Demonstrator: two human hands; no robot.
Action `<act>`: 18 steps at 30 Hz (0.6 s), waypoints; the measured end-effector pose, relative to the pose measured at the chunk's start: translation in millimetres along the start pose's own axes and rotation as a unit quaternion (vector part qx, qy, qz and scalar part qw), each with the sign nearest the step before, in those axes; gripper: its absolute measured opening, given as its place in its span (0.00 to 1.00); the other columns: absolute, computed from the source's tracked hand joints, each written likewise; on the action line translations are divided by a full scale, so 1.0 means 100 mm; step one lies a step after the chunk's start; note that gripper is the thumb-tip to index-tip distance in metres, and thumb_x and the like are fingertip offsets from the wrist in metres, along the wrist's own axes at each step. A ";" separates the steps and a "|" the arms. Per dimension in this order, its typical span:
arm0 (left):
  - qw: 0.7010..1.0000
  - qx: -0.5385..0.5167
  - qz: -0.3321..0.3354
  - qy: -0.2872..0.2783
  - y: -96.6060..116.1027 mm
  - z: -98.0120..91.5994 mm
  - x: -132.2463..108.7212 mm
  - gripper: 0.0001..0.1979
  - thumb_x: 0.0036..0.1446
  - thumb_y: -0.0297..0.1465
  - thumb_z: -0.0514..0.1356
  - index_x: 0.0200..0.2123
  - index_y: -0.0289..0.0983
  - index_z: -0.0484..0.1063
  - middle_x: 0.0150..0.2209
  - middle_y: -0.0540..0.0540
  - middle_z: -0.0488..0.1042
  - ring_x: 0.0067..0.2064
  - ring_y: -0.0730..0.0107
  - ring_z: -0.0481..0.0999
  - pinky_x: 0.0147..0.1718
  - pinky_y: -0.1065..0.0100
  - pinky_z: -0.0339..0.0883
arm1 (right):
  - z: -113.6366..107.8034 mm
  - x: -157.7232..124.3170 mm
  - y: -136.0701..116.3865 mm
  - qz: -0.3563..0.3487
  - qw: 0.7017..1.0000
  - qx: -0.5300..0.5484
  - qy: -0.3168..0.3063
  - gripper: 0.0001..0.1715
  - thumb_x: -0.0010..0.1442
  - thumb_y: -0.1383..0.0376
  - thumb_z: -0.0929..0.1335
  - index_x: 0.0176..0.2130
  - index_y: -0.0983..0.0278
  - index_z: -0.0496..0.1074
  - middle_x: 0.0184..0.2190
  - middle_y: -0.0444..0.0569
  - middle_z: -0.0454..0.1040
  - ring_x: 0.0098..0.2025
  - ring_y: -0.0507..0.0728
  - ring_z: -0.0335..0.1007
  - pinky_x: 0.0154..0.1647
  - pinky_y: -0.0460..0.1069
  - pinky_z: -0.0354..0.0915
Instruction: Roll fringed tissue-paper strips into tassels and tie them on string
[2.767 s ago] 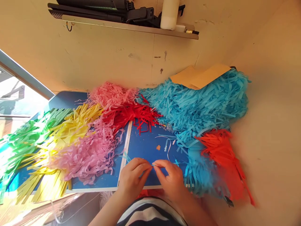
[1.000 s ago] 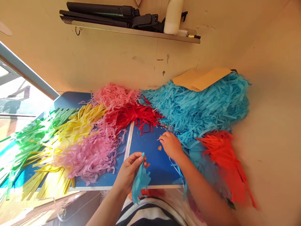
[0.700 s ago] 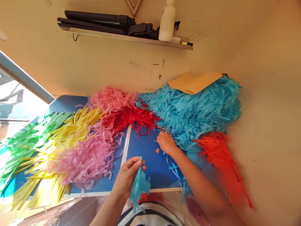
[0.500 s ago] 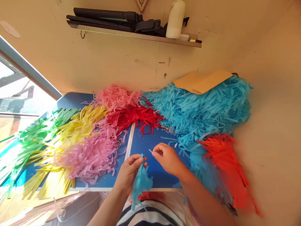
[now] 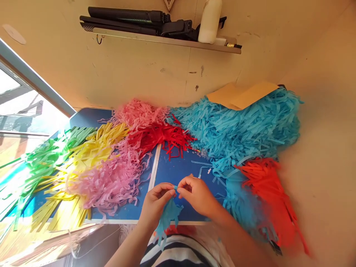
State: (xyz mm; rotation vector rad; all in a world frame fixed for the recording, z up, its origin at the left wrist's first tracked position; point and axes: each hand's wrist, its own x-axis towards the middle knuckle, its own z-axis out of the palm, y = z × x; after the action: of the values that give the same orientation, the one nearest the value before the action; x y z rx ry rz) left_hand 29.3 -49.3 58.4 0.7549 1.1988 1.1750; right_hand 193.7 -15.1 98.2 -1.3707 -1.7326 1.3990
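My left hand (image 5: 158, 200) pinches a blue tissue-paper tassel (image 5: 168, 217) near its top, and the fringe hangs down past the table's front edge. My right hand (image 5: 196, 193) meets it from the right, thumb and fingers closed on the tassel's top end between both hands. The small pale strip seen in the right fingers earlier is hidden now. Loose blue strips lie on the table just beyond my right hand.
Tissue fringe lies on the blue table (image 5: 172, 170): green (image 5: 52, 152), yellow (image 5: 97, 148), lilac (image 5: 116, 178), pink (image 5: 139, 113), red (image 5: 164, 135), a big blue heap (image 5: 244, 126) under a tan sheet (image 5: 239, 96), and orange-red fringe (image 5: 272, 196). A wall shelf (image 5: 167, 40) holds a white bottle (image 5: 210, 22).
My right hand has moved slightly down and left, bringing its fingertips to the top of the blue tassel. The tassel's top has tipped toward the right hand.
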 end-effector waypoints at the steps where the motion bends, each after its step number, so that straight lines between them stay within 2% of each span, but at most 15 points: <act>1: 0.999 0.035 0.022 -0.005 0.01 0.00 -0.01 0.12 0.45 0.37 0.71 0.31 0.37 0.77 0.30 0.48 0.79 0.32 0.70 0.78 0.33 0.71 0.72 | 0.00 -0.01 0.01 0.008 1.000 0.029 -0.003 0.02 0.57 0.69 0.67 0.32 0.63 0.71 0.26 0.43 0.75 0.29 0.52 0.72 0.31 0.46 0.65; 5: 0.985 0.144 0.090 0.022 0.01 0.01 -0.05 0.12 0.47 0.36 0.68 0.33 0.37 0.72 0.30 0.47 0.79 0.32 0.67 0.79 0.34 0.68 0.73 | 0.02 -0.04 0.04 0.003 0.997 0.072 -0.013 0.18 0.52 0.69 0.70 0.45 0.63 0.71 0.36 0.45 0.75 0.33 0.52 0.74 0.34 0.46 0.69; 6: 0.979 0.169 0.105 0.035 0.00 0.02 -0.06 0.13 0.48 0.36 0.68 0.34 0.38 0.71 0.30 0.47 0.79 0.32 0.66 0.79 0.34 0.67 0.74 | 0.04 -0.05 0.05 -0.008 0.998 0.055 -0.013 0.17 0.53 0.68 0.70 0.45 0.63 0.72 0.36 0.45 0.75 0.32 0.52 0.73 0.35 0.47 0.68; 8: 0.965 0.224 0.130 0.052 -0.03 0.02 -0.08 0.13 0.49 0.35 0.67 0.37 0.39 0.69 0.31 0.47 0.80 0.33 0.65 0.80 0.36 0.65 0.74 | 0.09 -0.06 0.06 -0.044 0.999 0.005 0.002 0.06 0.57 0.67 0.69 0.38 0.63 0.75 0.31 0.45 0.75 0.32 0.52 0.72 0.35 0.47 0.67; 9: 0.956 0.252 0.141 0.051 -0.03 0.02 -0.09 0.13 0.50 0.35 0.66 0.38 0.39 0.69 0.31 0.47 0.80 0.34 0.65 0.80 0.37 0.65 0.74 | 0.10 -0.07 0.06 -0.066 0.998 -0.015 0.014 0.04 0.58 0.67 0.68 0.33 0.63 0.75 0.29 0.45 0.75 0.33 0.53 0.72 0.36 0.47 0.67; 10: 0.946 0.282 0.151 0.046 -0.04 0.01 -0.10 0.12 0.52 0.35 0.64 0.39 0.39 0.69 0.32 0.47 0.81 0.34 0.65 0.80 0.37 0.65 0.74 | 0.09 -0.07 0.05 -0.084 0.996 -0.022 0.023 0.07 0.59 0.67 0.68 0.29 0.63 0.75 0.28 0.45 0.75 0.32 0.52 0.71 0.35 0.47 0.66; 12: 0.919 0.355 0.169 0.014 -0.03 -0.01 -0.16 0.08 0.55 0.33 0.61 0.39 0.40 0.70 0.34 0.47 0.81 0.36 0.65 0.80 0.38 0.65 0.73 | -0.06 -0.06 0.01 -0.096 0.994 0.031 0.044 0.09 0.59 0.65 0.68 0.27 0.63 0.74 0.29 0.45 0.75 0.27 0.51 0.70 0.29 0.46 0.65; 14: 0.872 0.452 0.175 -0.074 -0.04 -0.04 -0.24 0.05 0.58 0.31 0.59 0.38 0.41 0.72 0.35 0.47 0.80 0.37 0.63 0.80 0.38 0.65 0.72 | -0.41 -0.06 -0.08 -0.100 0.977 0.149 0.114 0.11 0.60 0.60 0.69 0.28 0.62 0.71 0.28 0.44 0.75 0.20 0.49 0.66 0.21 0.45 0.63; 15: 0.838 0.499 0.172 -0.137 -0.08 -0.06 -0.29 0.05 0.59 0.29 0.58 0.37 0.41 0.74 0.35 0.47 0.80 0.37 0.62 0.80 0.37 0.65 0.72 | -0.66 -0.06 -0.13 -0.120 0.951 0.208 0.195 0.12 0.60 0.57 0.69 0.29 0.61 0.69 0.27 0.43 0.74 0.19 0.49 0.66 0.21 0.45 0.63; 16: 0.801 0.540 0.163 -0.203 -0.13 -0.07 -0.35 0.06 0.59 0.28 0.57 0.35 0.42 0.75 0.34 0.47 0.80 0.37 0.62 0.80 0.36 0.65 0.71 | -0.93 -0.06 -0.18 -0.170 0.908 0.243 0.296 0.12 0.58 0.56 0.70 0.29 0.60 0.68 0.26 0.41 0.73 0.21 0.50 0.68 0.24 0.47 0.67; 18: 0.729 0.594 0.138 -0.311 -0.30 -0.08 -0.45 0.09 0.58 0.26 0.57 0.31 0.41 0.77 0.32 0.45 0.80 0.34 0.61 0.80 0.34 0.66 0.71 | -1.45 -0.07 -0.24 -0.266 0.802 0.238 0.479 0.10 0.57 0.59 0.71 0.30 0.59 0.67 0.26 0.40 0.69 0.26 0.52 0.69 0.37 0.54 0.71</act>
State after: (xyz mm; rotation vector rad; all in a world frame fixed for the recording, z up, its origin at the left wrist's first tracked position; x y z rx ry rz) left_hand 32.2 -101.7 42.1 2.1540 1.1630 0.1151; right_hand 310.9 36.8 169.9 -0.9138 -0.8664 0.5514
